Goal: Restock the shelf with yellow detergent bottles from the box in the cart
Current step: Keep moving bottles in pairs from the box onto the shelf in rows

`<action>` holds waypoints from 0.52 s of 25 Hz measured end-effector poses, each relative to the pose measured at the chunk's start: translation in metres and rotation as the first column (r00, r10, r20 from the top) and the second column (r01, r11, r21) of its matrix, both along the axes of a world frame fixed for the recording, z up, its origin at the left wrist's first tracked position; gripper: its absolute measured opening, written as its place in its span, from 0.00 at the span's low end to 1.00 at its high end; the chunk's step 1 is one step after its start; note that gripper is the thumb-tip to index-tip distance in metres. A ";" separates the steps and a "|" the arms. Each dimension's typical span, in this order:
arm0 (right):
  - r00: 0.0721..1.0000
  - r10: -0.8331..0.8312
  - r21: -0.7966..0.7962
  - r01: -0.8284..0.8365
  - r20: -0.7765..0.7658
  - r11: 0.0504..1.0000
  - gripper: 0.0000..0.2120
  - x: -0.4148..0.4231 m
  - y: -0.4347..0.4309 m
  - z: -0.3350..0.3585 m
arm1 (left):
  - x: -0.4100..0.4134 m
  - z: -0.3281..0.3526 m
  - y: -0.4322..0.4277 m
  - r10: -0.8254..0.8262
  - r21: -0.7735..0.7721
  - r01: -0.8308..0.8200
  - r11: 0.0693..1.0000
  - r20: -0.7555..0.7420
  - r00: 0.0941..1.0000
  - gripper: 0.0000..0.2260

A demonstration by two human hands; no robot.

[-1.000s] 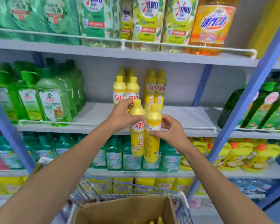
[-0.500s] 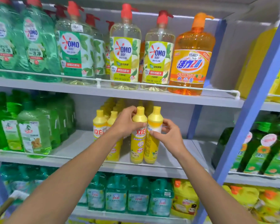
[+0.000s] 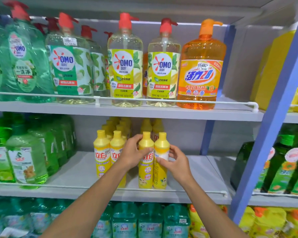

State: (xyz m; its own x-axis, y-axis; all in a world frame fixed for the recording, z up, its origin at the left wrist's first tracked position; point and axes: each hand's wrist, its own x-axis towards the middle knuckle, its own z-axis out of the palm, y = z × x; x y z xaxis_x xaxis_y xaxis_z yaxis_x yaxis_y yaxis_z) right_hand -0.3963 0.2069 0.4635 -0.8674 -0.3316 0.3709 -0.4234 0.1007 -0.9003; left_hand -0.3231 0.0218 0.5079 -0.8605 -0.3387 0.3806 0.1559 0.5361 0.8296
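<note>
Two yellow detergent bottles stand upright side by side near the front of the middle shelf (image 3: 196, 176). My left hand (image 3: 133, 154) grips the left yellow bottle (image 3: 145, 176) around its upper body. My right hand (image 3: 175, 161) pinches the right yellow bottle (image 3: 160, 176) at its label. Several more yellow bottles (image 3: 101, 155) stand in rows just to the left and behind. The cart and its box are out of view.
Green detergent bottles (image 3: 26, 162) fill the shelf's left part. Bare shelf lies right of the two bottles up to the blue upright (image 3: 272, 127). A white rail (image 3: 187, 191) runs along the shelf front. Large pump bottles (image 3: 163, 66) stand on the shelf above.
The view has tilted up and closer, so the cart box dropped out of sight. Both bottles went from held in the air in front of the shelf to standing on it.
</note>
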 end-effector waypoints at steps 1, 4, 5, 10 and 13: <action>1.000 0.011 -0.002 -0.011 0.009 1.000 0.28 -0.003 0.000 -0.006 | 0.001 -0.005 0.002 0.004 0.039 -0.003 0.999 -0.018 1.000 0.24; 0.995 0.077 0.038 -0.079 0.068 0.996 0.27 -0.006 0.005 -0.023 | 0.008 -0.036 0.008 0.050 0.168 -0.039 0.985 -0.060 0.997 0.26; 0.992 0.094 0.061 -0.099 0.079 0.993 0.28 -0.006 0.007 -0.028 | 0.011 -0.050 0.012 0.050 0.182 -0.040 0.982 -0.052 0.997 0.26; 0.995 0.069 0.110 -0.076 0.067 0.991 0.31 0.004 0.005 -0.041 | 0.015 -0.079 0.019 0.033 0.266 -0.018 0.964 -0.053 0.998 0.24; 0.998 -0.060 0.148 0.059 0.001 0.987 0.33 0.010 -0.008 -0.045 | 0.014 -0.082 0.015 0.006 0.258 0.011 0.966 -0.064 0.998 0.23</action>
